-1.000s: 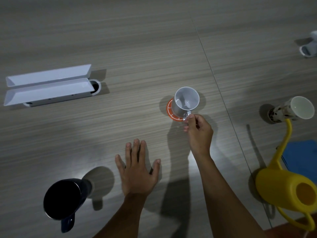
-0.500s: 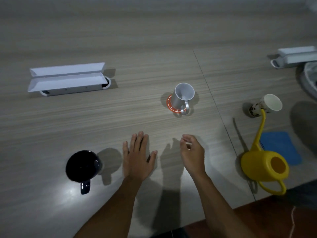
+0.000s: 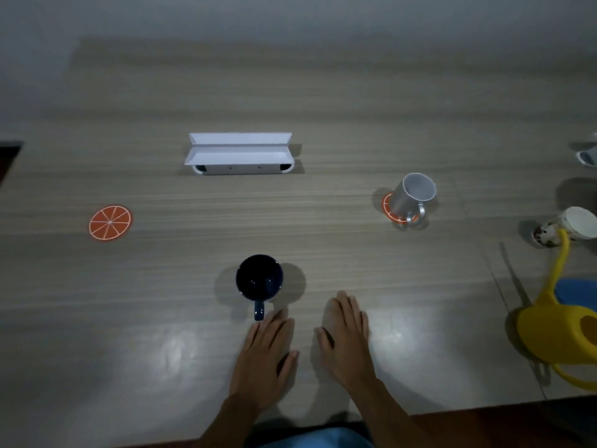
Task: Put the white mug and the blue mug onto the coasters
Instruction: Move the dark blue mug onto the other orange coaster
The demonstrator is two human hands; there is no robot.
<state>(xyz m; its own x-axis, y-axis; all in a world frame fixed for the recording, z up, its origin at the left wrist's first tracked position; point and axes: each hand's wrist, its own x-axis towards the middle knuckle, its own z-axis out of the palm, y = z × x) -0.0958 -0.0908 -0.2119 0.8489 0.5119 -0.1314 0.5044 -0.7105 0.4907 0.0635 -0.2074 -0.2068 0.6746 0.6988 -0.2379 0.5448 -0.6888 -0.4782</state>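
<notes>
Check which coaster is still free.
The orange-slice coaster at far left, bare. The other coaster sits under the white mug.

Looks like an office meeting room: a long grey wood-grain laminate table (image 3: 323,101) with a white flip-open cable and power box (image 3: 240,153) set into it.

Yellow watering can (image 3: 562,337) at right edge of tabletop (image 3: 323,101); blue cloth (image 3: 576,291) just behind it, spotted cup (image 3: 568,229) beyond; white socket box (image 3: 240,153) well left.
</notes>
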